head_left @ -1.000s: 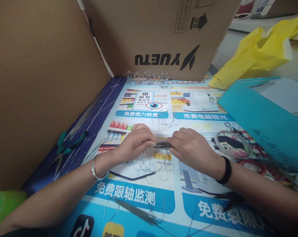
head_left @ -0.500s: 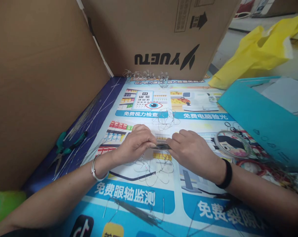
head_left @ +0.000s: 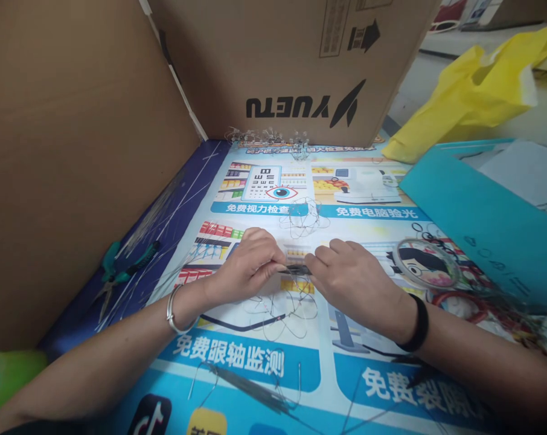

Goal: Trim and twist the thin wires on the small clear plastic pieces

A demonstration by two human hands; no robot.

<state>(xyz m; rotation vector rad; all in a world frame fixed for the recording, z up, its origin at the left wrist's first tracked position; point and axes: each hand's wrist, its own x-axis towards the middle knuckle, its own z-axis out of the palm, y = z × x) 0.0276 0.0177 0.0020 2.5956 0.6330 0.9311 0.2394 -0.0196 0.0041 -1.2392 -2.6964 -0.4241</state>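
My left hand (head_left: 259, 261), a silver bangle on its wrist, is closed with thumb and fingertips pinching one end of a short, dark, thin strip (head_left: 297, 269). The strip's other end is gripped by my right hand (head_left: 339, 272), which wears a black band. Below the strip, a looped thin-wire shape (head_left: 273, 314) with petal-like bends appears; whether it is joined to the strip I cannot tell. A second looped wire shape (head_left: 303, 217) lies just beyond my hands. Nearer me rests a bundle of dark thin strands (head_left: 250, 386).
Teal-handled pliers (head_left: 115, 275) and loose straight wires (head_left: 149, 223) lie at left. Cardboard (head_left: 300, 60) stands behind and left. On the right are a clear round roll (head_left: 427, 263), red wire coils (head_left: 463, 305), a turquoise box (head_left: 477, 223) and a yellow bag (head_left: 473, 96).
Both hands keep their hold on the dark strip with only a tiny shift. The wire loops beneath it have moved slightly. Everything else looks the same.
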